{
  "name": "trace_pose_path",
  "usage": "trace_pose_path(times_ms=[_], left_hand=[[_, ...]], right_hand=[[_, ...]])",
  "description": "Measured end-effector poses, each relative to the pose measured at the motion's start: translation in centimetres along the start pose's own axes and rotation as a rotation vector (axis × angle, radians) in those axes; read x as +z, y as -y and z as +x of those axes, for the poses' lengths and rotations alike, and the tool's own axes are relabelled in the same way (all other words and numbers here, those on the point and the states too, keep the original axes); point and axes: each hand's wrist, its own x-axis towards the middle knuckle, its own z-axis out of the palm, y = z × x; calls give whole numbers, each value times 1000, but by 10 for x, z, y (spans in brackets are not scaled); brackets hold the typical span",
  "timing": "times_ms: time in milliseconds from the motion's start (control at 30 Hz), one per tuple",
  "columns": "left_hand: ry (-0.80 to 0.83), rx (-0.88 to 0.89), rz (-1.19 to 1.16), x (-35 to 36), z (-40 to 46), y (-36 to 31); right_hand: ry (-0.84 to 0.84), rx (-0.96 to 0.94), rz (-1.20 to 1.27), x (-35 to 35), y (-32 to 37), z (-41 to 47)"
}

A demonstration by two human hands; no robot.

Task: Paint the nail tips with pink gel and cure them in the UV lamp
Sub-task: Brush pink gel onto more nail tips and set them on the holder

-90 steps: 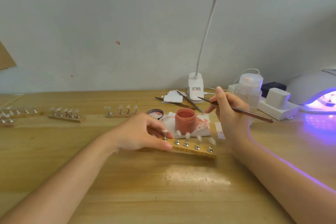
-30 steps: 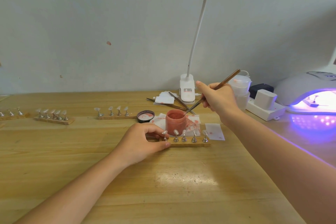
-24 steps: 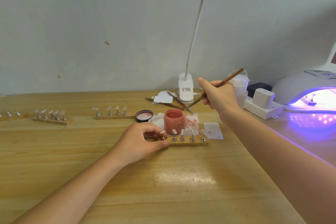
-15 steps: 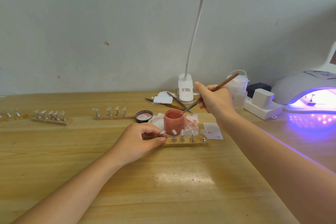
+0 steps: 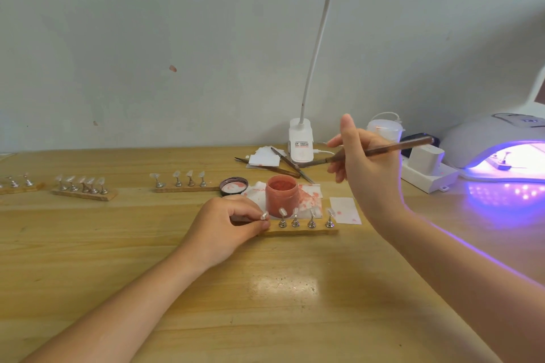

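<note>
Nail tips stand in a row of 5 on a wooden strip just before the open pink jar. Left hand pinches the strip's left end. Right hand, raised above, grips a brush.

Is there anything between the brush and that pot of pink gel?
Nothing visible. The brush, held by the right hand, hangs up and to the right of the open gel jar, with only air between tip and jar mouth.
</note>
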Motion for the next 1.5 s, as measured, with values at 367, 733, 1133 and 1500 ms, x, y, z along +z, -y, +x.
trace_pose_path(times_ms=[367, 733, 1133, 1500], left_hand=[[-79, 1, -11, 6, -4, -8], [-24, -44, -51, 5, -2, -2], [-4, -59, -79, 5, -2, -3], [11, -46, -61, 5, -3, -4]], right_hand=[[303, -139, -62, -9, -14, -60], [369, -111, -193, -5, -18, -67], [340, -34, -130, -6, -18, -68], [339, -51, -161, -4, -17, -68]])
